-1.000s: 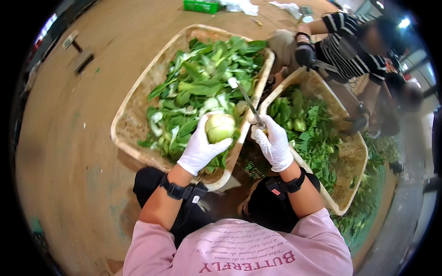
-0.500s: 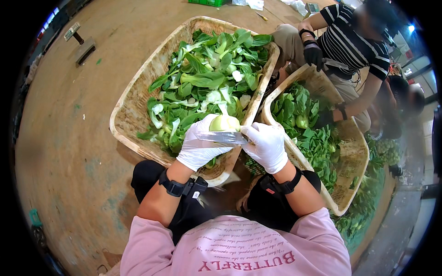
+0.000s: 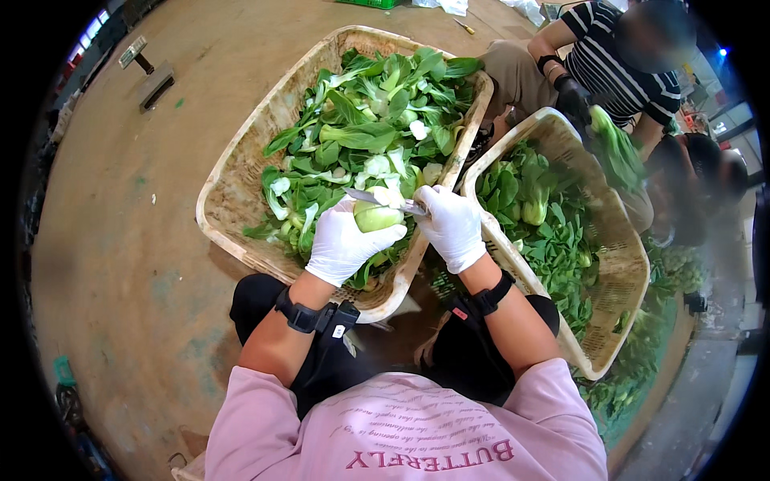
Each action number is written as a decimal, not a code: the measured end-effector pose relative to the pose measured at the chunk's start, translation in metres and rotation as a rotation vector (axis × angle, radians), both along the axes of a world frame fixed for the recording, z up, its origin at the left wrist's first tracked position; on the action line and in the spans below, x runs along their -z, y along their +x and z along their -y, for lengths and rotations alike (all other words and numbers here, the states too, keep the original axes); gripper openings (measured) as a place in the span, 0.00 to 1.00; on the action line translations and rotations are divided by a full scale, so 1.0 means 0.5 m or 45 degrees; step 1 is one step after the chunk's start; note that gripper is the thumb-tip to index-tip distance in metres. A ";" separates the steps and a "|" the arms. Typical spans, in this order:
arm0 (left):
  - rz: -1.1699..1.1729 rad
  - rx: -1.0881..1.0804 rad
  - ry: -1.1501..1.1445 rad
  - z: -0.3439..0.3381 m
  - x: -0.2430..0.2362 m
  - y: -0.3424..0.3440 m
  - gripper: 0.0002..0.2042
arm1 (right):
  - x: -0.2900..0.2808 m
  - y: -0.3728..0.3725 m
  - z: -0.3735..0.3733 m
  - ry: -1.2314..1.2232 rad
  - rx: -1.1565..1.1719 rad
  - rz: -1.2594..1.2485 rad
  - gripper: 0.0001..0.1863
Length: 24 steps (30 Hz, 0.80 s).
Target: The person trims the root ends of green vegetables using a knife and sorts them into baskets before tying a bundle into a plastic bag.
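Note:
My left hand (image 3: 341, 247), in a white glove, is closed round the pale green base of a bok choy (image 3: 377, 219). My right hand (image 3: 451, 230), gloved the same way, grips a knife (image 3: 366, 196). Its blade points left and lies across the whitish end of the bok choy, on the far side. Both hands are over the near part of a large pale crate (image 3: 261, 136) heaped with loose bok choy leaves (image 3: 361, 136) and white trimmings. My fingers hide the knife's handle.
A second pale crate (image 3: 622, 276), holding whole bok choy (image 3: 533, 208), stands close on the right. Beyond it sits a co-worker in a striped shirt, a dark-gloved hand by a raised bok choy (image 3: 618, 152). A scale (image 3: 156, 88) stands on the floor (image 3: 128, 240) at far left.
The knife has gone from the near side of my bok choy to its far, whitish end, and the bok choy has turned. The co-worker now has a bok choy raised above the right crate.

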State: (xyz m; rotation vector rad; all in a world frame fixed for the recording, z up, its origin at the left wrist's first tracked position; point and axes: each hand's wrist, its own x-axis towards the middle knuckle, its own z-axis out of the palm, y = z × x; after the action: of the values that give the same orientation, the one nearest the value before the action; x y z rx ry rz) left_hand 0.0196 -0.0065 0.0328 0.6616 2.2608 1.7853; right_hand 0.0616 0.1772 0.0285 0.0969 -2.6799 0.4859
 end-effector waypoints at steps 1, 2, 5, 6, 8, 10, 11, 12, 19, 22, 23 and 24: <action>-0.060 -0.094 -0.216 -0.001 -0.008 -0.002 0.22 | 0.004 -0.004 0.005 0.036 0.088 0.111 0.03; -0.118 -0.181 -0.423 -0.009 -0.016 -0.002 0.24 | 0.007 -0.007 0.000 0.081 0.185 0.225 0.02; -0.378 -0.316 -0.329 -0.010 -0.020 0.006 0.26 | 0.037 -0.020 -0.081 -0.054 0.424 0.464 0.06; -0.360 -0.364 -0.084 -0.001 -0.019 0.002 0.26 | 0.025 -0.020 -0.084 -0.124 0.408 0.450 0.08; 0.077 -0.244 0.051 0.006 -0.017 -0.003 0.28 | 0.014 -0.016 -0.081 -0.165 0.323 0.440 0.10; 0.398 -0.082 0.486 -0.004 0.002 -0.011 0.28 | 0.006 -0.009 -0.052 -1.594 -0.144 0.502 0.14; 0.588 -0.023 0.555 -0.013 -0.010 0.000 0.27 | -0.022 0.001 -0.029 -1.605 -0.219 0.453 0.20; 0.599 -0.027 0.555 -0.012 0.000 0.000 0.27 | -0.012 0.002 -0.013 -1.649 -0.320 0.328 0.22; 0.658 0.062 0.576 0.007 0.023 -0.022 0.25 | 0.027 -0.017 -0.059 -1.101 -0.089 0.464 0.19; 0.689 -0.004 0.637 0.001 0.008 -0.020 0.22 | 0.017 -0.014 -0.084 -0.534 0.023 0.487 0.19; 0.690 -0.009 0.636 -0.003 0.005 -0.016 0.22 | 0.006 -0.012 -0.080 -1.052 0.002 0.578 0.20; 0.577 -0.053 0.555 -0.007 0.002 -0.011 0.21 | -0.003 -0.012 -0.075 -1.573 -0.020 0.658 0.20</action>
State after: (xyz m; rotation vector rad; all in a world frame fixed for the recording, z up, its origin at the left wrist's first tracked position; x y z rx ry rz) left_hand 0.0140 -0.0030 0.0316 0.2301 1.6208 2.2012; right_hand 0.0558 0.2149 0.0297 -0.4085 -2.2839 2.2636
